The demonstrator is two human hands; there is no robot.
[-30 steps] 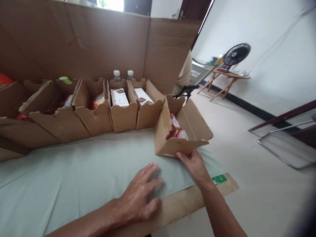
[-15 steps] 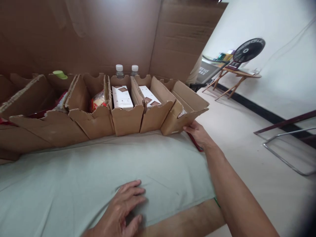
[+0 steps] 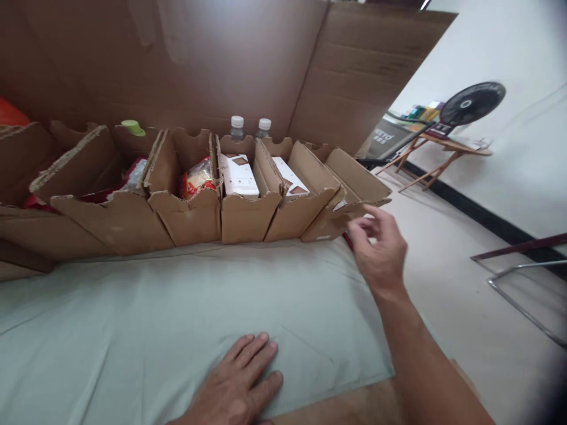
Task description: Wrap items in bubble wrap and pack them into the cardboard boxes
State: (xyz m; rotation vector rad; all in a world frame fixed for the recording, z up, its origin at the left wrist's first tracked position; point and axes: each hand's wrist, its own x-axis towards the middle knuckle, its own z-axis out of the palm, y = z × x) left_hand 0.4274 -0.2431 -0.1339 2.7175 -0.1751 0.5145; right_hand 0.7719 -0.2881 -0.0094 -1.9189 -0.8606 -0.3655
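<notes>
Rough-cut, scallop-edged cardboard bins (image 3: 190, 218) stand in a row from the left of the frame, behind a softly creased pale-green cloth (image 3: 146, 313). At lower centre, the left hand (image 3: 239, 378) lies flat on the cloth, fingers slightly parted. Right of centre, the right hand (image 3: 380, 243) is curled half-open beside the rightmost bin (image 3: 325, 224); whether fingertips touch it is unclear.

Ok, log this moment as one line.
left hand: palm down over pale green cloth | right hand: curled at rightmost cardboard bin, contact unclear | other bins: row to its left
</notes>
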